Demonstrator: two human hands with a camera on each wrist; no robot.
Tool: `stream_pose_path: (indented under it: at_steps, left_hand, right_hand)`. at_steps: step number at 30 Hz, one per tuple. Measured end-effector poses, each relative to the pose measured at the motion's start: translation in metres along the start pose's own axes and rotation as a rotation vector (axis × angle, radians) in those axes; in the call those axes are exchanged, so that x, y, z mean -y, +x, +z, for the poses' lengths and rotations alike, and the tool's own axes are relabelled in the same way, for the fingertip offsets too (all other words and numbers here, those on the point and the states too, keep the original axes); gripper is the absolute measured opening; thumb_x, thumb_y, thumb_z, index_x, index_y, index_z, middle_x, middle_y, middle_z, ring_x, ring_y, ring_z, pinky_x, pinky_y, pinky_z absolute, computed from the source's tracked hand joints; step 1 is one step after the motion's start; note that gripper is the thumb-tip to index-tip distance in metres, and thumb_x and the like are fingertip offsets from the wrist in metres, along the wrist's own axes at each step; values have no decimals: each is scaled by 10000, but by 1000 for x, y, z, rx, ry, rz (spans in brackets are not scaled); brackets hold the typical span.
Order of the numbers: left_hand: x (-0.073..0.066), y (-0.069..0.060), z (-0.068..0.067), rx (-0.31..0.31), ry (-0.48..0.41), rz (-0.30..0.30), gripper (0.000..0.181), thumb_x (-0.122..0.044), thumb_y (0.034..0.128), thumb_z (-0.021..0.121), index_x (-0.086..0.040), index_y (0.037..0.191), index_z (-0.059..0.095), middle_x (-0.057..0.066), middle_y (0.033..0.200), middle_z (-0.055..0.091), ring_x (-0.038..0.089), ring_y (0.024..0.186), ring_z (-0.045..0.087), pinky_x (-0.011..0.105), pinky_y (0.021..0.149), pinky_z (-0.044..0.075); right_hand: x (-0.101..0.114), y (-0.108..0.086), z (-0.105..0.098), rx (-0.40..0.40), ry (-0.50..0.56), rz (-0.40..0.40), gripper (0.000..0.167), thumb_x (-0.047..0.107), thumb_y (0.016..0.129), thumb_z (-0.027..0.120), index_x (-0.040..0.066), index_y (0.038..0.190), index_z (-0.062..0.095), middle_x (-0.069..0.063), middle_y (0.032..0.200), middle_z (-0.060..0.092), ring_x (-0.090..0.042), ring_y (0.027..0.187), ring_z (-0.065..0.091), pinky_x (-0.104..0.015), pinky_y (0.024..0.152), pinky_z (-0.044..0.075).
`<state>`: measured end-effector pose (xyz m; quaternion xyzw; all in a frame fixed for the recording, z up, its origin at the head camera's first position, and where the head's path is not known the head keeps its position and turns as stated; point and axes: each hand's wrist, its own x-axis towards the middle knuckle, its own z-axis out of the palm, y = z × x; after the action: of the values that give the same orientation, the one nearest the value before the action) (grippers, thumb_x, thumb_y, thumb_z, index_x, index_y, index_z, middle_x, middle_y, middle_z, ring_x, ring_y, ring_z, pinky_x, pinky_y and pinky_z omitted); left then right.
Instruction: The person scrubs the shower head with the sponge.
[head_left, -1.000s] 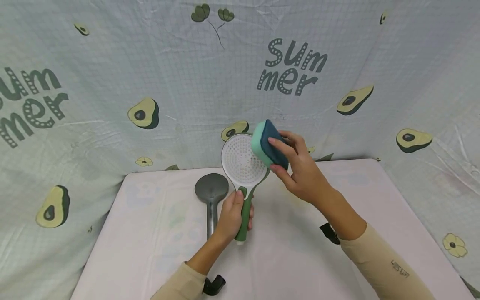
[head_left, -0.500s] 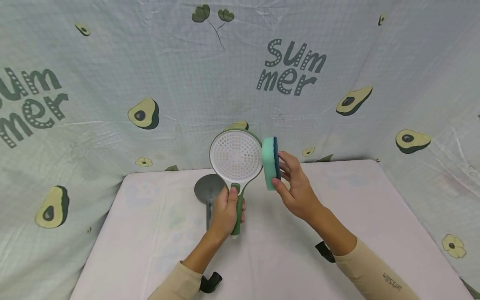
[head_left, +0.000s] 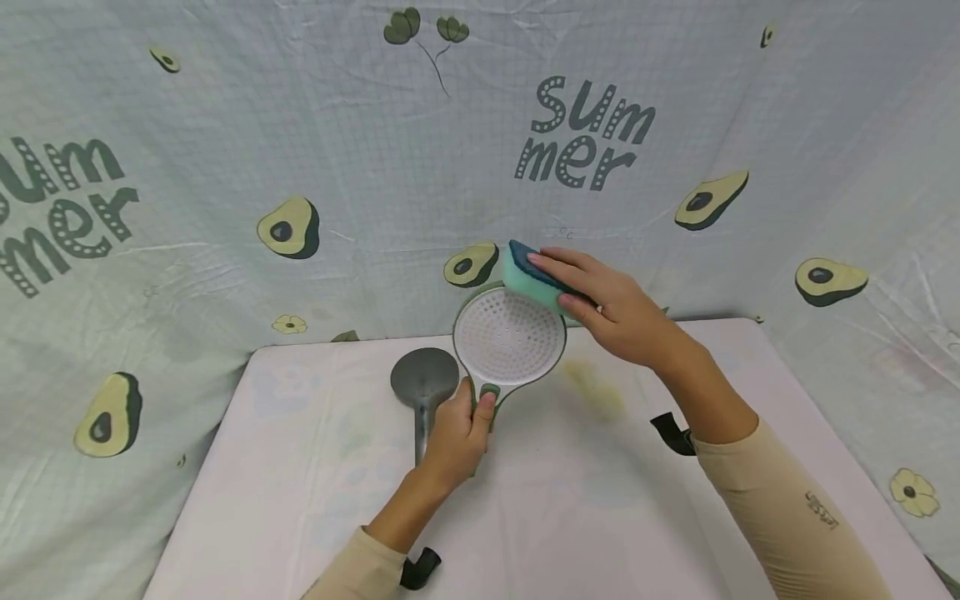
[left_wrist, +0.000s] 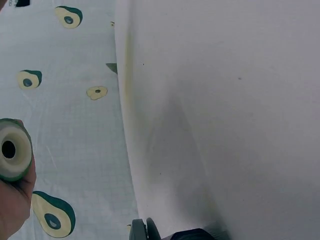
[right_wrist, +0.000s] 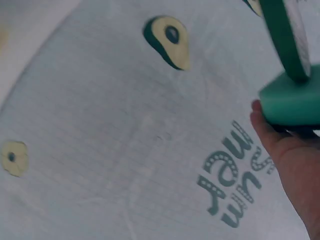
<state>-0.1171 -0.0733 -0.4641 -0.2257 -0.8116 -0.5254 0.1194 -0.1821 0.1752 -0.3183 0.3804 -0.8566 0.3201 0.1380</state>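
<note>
My left hand (head_left: pixel 459 433) grips the green handle of a shower head whose white perforated face (head_left: pixel 510 335) is turned toward the head camera. In the left wrist view, the round handle end (left_wrist: pixel 15 149) shows beside the left hand (left_wrist: pixel 12 207). My right hand (head_left: pixel 626 312) pinches a sponge (head_left: pixel 534 283), its mint side against the upper right rim of the shower head and its dark blue side up. The right wrist view has the rim (right_wrist: pixel 286 40) pressing into the mint sponge (right_wrist: pixel 292 102), held by the right hand (right_wrist: pixel 295 167).
A grey shower head (head_left: pixel 424 379) lies on the pink-white table (head_left: pixel 300 500), left of the held one and partly behind my left hand. Black objects show by each forearm (head_left: pixel 420 569). A patterned cloth (head_left: pixel 375 183) stands behind the table.
The shower head has shifted right and slightly down, tilting. The sponge has swung from upright beside the rim to a slant over its upper right edge; my right hand has risen.
</note>
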Motion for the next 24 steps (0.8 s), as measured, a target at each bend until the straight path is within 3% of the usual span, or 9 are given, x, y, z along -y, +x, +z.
stream_pose_path:
  at_steps: [4,7,13,16,20,24]
  left_hand:
    - [0,0,2,24,118,28,171,-184,1072,540,-72,948,500,-83,663,460,3,558,382,190,474,379]
    - [0,-1,4,30,92,16,178,-203,1086,519,-63,978,503,-63,680,493,9,575,416,202,489,407]
    - [-1,2,1,2,-76,-20,128,-124,1100,470,-31,1017,497,47,679,544,-11,509,468,223,438,466]
    - [-2,5,-3,-15,-130,-37,79,-78,1093,471,-18,1058,510,87,678,563,-3,456,485,238,404,475]
    - [-6,7,-8,10,-123,-55,77,-95,1093,486,-24,1117,503,54,649,553,11,438,508,254,421,490]
    - [-7,8,-10,27,-58,-55,156,-155,1089,523,-34,1185,500,-1,629,542,6,451,525,247,465,506]
  right_hand:
    - [8,15,-11,116,-93,-53,482,127,1068,560,231,1536,509,-151,1573,450,-340,1440,456,-571,1122,428]
    - [11,15,-10,131,-102,-34,488,153,1079,546,247,1554,481,-138,1592,422,-335,1450,441,-566,1125,429]
    - [3,-9,3,-43,57,68,549,71,1050,561,178,1570,421,-91,1629,374,-309,1475,405,-524,1140,429]
    - [-7,-27,13,-104,186,110,600,0,1020,569,131,1569,366,-97,1624,362,-327,1438,452,-346,1119,462]
    - [-15,-42,19,-130,277,159,611,-21,1025,555,123,1573,326,-125,1595,377,-389,1390,504,-131,1063,428]
    - [-18,-39,13,-143,199,113,582,-16,1016,577,128,1555,413,-113,1605,392,-344,1436,445,-145,1099,391]
